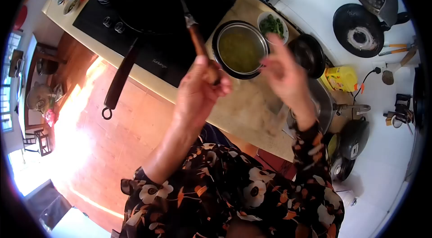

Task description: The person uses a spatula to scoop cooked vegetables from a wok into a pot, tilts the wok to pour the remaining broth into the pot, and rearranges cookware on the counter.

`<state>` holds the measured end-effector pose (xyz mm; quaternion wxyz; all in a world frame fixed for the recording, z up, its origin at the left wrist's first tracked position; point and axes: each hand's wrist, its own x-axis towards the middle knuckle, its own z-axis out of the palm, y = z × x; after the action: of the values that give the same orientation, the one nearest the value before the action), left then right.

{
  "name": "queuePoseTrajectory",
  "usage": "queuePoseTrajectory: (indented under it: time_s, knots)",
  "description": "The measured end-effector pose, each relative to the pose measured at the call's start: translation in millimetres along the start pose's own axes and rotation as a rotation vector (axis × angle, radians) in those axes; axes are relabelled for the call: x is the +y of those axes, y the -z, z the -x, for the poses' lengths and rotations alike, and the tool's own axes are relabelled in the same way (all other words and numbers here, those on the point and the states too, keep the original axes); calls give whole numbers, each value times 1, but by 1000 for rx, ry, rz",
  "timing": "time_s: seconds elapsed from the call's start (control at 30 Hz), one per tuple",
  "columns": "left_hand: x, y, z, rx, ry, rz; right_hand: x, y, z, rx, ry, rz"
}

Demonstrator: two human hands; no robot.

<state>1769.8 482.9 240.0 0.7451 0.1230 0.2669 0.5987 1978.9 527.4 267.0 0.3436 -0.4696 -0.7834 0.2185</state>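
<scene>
My left hand [198, 86] is closed around the brown wooden handle of a cooking utensil [196, 40]. Its metal neck reaches over a large black wok [153, 11] on the stove; the dark head is hard to make out, apart from a thin bright curved edge. My right hand [288, 78], blurred by motion, is raised above the counter with the index finger stretched out and nothing visible in it. Close to its fingers are a metal pot [240, 51] of yellowish liquid and a white plate of chopped greens [272, 26].
The wok's long handle [121, 76] juts past the counter edge. Right of the pot stand a dark bowl [308, 53], a yellow container [340, 78] and a sink [321, 103] with a faucet [355, 108]. Black pans [358, 31] hang on the wall; jars [72, 4] stand at far left.
</scene>
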Motion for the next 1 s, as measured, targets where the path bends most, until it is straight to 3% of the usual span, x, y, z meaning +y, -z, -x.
queuePoseTrajectory:
  time_s: [0.07, 0.2, 0.23, 0.3, 0.37, 0.4, 0.47, 0.5, 0.53, 0.57, 0.6, 0.63, 0.7, 0.73, 0.8, 0.87, 1.0]
  knots:
    - [5, -20, 4, -31, 40, -134, -41, -25, -42, -334, 247, 159]
    - [31, -26, 1, -23, 28, -319, -56, -53, -96, -277, 476, 210]
    - [41, -25, 2, -123, -23, -387, -59, -52, -102, -248, 538, 256]
    - [42, -4, 18, -237, -169, -465, -55, -55, -122, -124, 470, -42]
    - [39, 50, 39, -281, 36, -540, -51, -36, -153, -119, -80, -274]
    - [41, 73, 53, -145, 127, -607, -50, -20, -169, -85, -111, -238]
    - [57, 144, 73, 97, 89, -623, -57, 16, -196, -88, -181, -150]
    - [77, 167, 80, 207, 88, -438, -69, 30, -206, -129, -217, -102]
    - [95, 188, 85, 214, 45, -338, -97, 38, -210, -107, -304, -123]
    - [115, 195, 88, 170, -9, -447, -120, 43, -213, -82, -385, -147]
    - [138, 194, 81, 182, 104, -268, -120, 52, -221, -110, -416, -124]
    - [155, 174, 77, 144, 71, -316, -105, 60, -230, -107, -420, -120]
    - [177, 136, 70, 137, 115, -367, -62, 64, -236, -317, -325, -13]
    - [179, 133, 66, 129, 116, -366, -45, 45, -227, -310, -373, -185]
    - [185, 128, 57, -46, 127, -709, -16, -9, -187, -193, -379, -565]
    - [182, 124, 49, 23, 210, -680, -16, -72, -150, 71, -500, -843]
    - [182, 123, 46, 8, 239, -660, -41, -153, -133, 433, -395, -1060]
